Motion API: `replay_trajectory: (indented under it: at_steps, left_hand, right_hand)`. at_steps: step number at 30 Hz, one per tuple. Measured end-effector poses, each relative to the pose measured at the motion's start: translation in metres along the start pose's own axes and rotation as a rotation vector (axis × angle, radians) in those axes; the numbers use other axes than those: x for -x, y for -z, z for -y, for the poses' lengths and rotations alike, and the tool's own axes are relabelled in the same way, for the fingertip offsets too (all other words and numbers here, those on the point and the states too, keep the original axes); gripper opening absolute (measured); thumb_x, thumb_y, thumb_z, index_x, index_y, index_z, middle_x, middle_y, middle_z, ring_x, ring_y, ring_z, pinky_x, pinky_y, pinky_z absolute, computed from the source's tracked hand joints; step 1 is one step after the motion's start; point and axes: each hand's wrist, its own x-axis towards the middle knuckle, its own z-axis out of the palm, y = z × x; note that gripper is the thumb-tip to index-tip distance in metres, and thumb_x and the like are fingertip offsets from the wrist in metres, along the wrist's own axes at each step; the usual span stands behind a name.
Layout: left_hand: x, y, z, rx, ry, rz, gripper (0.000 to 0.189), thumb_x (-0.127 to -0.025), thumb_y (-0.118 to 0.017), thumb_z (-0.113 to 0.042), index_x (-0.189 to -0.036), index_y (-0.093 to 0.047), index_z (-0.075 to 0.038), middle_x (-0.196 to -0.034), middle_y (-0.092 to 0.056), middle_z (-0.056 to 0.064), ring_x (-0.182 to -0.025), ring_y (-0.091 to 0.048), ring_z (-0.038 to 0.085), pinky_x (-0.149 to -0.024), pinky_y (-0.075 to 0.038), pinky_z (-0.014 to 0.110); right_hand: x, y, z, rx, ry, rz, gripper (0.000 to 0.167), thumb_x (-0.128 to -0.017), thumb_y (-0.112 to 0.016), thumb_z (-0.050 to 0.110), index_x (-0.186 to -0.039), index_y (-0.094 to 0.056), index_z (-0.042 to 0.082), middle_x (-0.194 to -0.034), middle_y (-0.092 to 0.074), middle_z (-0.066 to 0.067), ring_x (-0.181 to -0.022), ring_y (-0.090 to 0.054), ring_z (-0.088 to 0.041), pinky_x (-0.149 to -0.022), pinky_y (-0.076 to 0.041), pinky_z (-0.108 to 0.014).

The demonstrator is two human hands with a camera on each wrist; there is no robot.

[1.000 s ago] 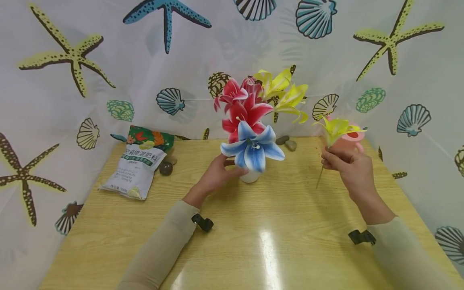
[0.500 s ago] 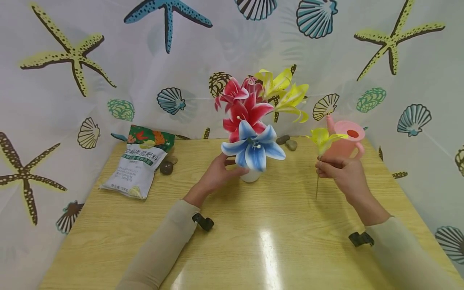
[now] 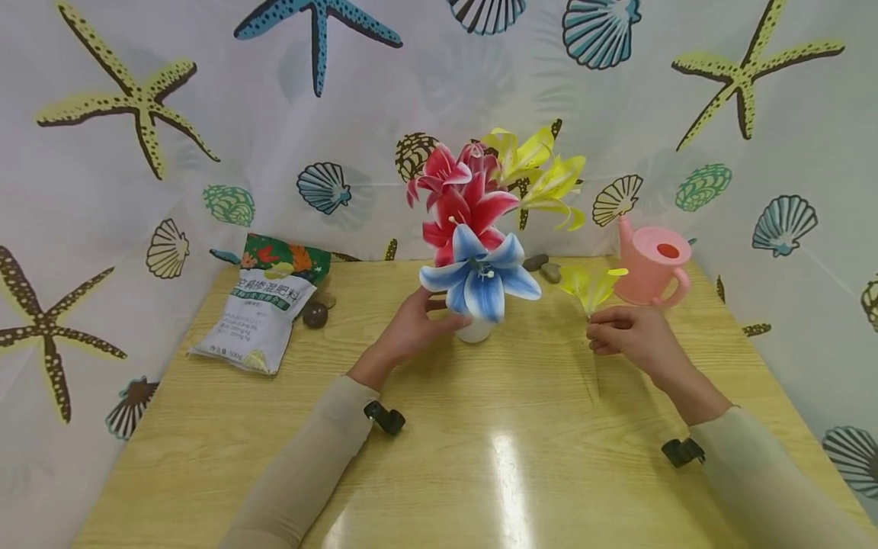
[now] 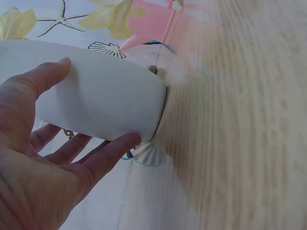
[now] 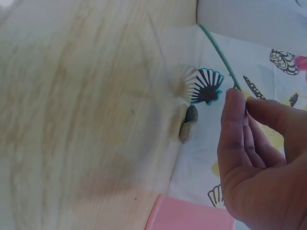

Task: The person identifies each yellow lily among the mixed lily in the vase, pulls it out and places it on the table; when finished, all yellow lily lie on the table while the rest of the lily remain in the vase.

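My left hand (image 3: 416,329) grips the side of a white vase (image 4: 105,96), thumb on one side and fingers on the other, with its base on the table. Out of the vase rise a blue lily (image 3: 480,276) in front, red lilies (image 3: 469,210) behind it, and yellow lilies (image 3: 552,187) leaning right. To the right, my right hand (image 3: 634,339) pinches the thin stem of a single yellow lily (image 3: 590,290), bloom up and stem end pointing down. The right wrist view shows its green stem (image 5: 218,50) between thumb and forefinger; the bloom is out of that view.
A pink watering can (image 3: 648,267) stands at the back right, just behind my right hand. At the back left lies a fertilizer bag (image 3: 257,316), with a dark round stone (image 3: 315,315) beside it. More stones (image 3: 550,271) lie right of the vase near the patterned curtain.
My right hand has moved left and toward me with the yellow lily, away from the watering can, which now shows fully. The left hand and vase have stayed in place.
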Motion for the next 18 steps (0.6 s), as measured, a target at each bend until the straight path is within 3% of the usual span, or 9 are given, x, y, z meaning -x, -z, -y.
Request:
replay_trajectory:
  at_steps: [3,18]
  left_hand:
    - [0.001,-0.001,0.001,-0.001,-0.002,-0.002,0.088,-0.098,-0.088,-0.04,-0.171,-0.04,-0.036,-0.174,-0.048,-0.001,-0.156,-0.054,0.041,-0.118,-0.057,0.063]
    - [0.0,0.0,-0.001,0.002,0.003,0.005,0.089,-0.098,-0.088,-0.04,-0.172,-0.039,-0.037,-0.175,-0.047,0.0,-0.157,-0.054,0.042,-0.118,-0.057,0.064]
  right_hand:
    - [-0.001,-0.005,-0.005,-0.001,-0.026,0.019,0.042,-0.109,-0.073,0.011,-0.138,-0.066,-0.018,-0.112,-0.083,-0.016,-0.086,-0.081,-0.006,-0.083,-0.072,-0.034]
    - [-0.008,-0.019,-0.017,0.029,-0.095,0.054,0.034,-0.108,-0.073,0.011,-0.131,-0.071,-0.014,-0.104,-0.081,-0.006,-0.086,-0.075,-0.005,-0.08,-0.07,-0.03]
